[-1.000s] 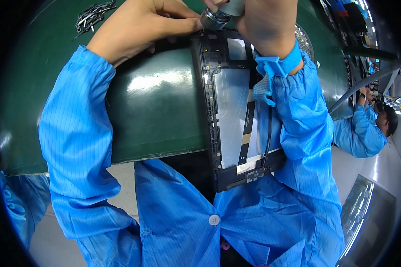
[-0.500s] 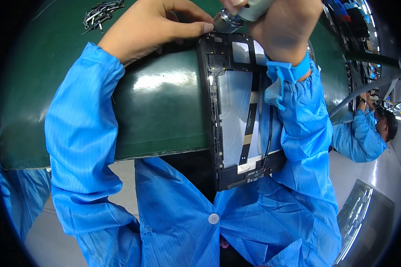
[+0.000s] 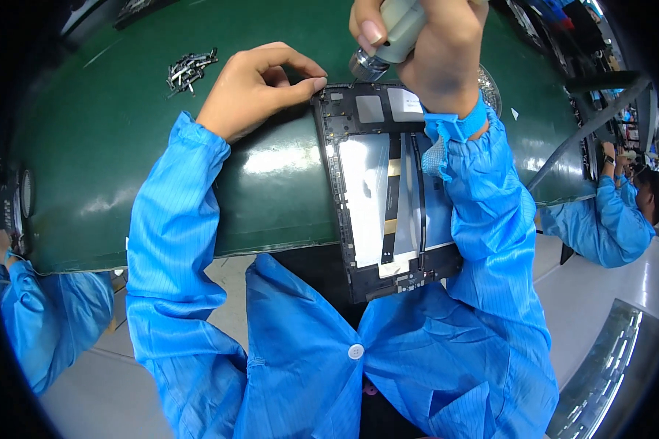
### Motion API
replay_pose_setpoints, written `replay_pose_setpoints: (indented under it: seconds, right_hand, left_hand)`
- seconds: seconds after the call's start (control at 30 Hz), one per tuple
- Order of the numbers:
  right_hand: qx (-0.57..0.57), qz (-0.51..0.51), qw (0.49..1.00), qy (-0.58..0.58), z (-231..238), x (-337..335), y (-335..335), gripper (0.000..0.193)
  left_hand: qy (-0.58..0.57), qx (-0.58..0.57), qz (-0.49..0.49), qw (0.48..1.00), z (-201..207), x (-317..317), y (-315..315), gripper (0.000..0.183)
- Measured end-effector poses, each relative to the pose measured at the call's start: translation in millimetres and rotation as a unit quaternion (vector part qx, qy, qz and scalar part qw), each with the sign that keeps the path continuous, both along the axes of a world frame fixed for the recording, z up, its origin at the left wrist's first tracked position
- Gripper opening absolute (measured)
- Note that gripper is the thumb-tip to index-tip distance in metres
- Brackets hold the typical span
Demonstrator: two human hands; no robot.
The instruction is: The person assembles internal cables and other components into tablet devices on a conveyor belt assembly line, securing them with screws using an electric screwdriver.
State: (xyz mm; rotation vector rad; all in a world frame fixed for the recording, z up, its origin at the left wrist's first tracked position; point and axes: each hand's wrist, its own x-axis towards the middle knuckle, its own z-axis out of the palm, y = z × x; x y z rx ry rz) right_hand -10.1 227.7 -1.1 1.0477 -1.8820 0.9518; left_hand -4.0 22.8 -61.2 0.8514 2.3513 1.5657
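Observation:
An opened tablet [image 3: 362, 172] with a black frame, silver plates and a ribbon cable lies partly on the green table, its near end reaching over the edge above my lap. At its far left corner, my left hand [image 3: 252, 91] has thumb and forefinger pinched together against the rim. My right hand [image 3: 443, 69] is closed around a pale electric screwdriver [image 3: 406, 29] with a metal nose [image 3: 368, 67]. That nose points down at the tablet's far edge, just right of my left fingertips. The thin bit shows faintly; whether it touches a screw I cannot tell.
A small heap of black and silver parts [image 3: 190, 71] lies beyond my left hand on the green table [image 3: 102, 183]. A round dish [image 3: 489, 91] is partly hidden behind my right wrist. A grey cable [image 3: 589, 132] crosses at right. Co-workers in blue sit right [image 3: 608, 219] and left [image 3: 51, 314].
The whole view has shifted, so the heap and table edge appear moved. The gap between my left fingertips and the screwdriver's nose has widened. Both hands stay at the tablet's far edge.

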Motion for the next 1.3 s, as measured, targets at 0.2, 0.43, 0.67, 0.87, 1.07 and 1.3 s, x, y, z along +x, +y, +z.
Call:
replay_pose_setpoints:
  seconds: [0.2, 0.43, 0.67, 0.87, 1.07, 1.3]
  right_hand:
    - [-0.163, 0.106, 0.959, -0.206, 25.4, 17.0, -11.7, 0.018]
    - [-0.358, 0.135, 0.838, -0.390, 55.1, 38.6, -25.5, 0.025]
    - [-0.334, 0.098, 0.859, -0.376, 43.9, 40.2, -15.4, 0.027]
    - [-0.205, -0.002, 0.920, -0.333, 26.5, 20.8, 71.8, 0.045]
    - [-0.265, -0.164, 0.902, -0.298, 24.5, -4.1, 185.6, 0.038]
    - [-0.373, -0.176, 0.847, -0.336, 35.0, 16.8, 157.9, 0.035]
  left_hand:
    - [0.246, 0.035, 0.044, 0.968, 13.4, 9.6, -0.4, 0.025]
    - [0.322, 0.024, 0.028, 0.946, 16.3, 20.3, 17.8, 0.031]
    - [0.366, -0.084, 0.136, 0.917, 21.8, 52.2, -60.6, 0.022]
    - [0.328, -0.323, 0.398, 0.793, 6.5, 107.3, -234.4, 0.016]
    - [0.238, -0.299, 0.554, 0.740, 21.0, 184.4, -304.9, 0.018]
    - [0.308, -0.261, 0.508, 0.761, 63.7, 167.8, -234.7, 0.009]
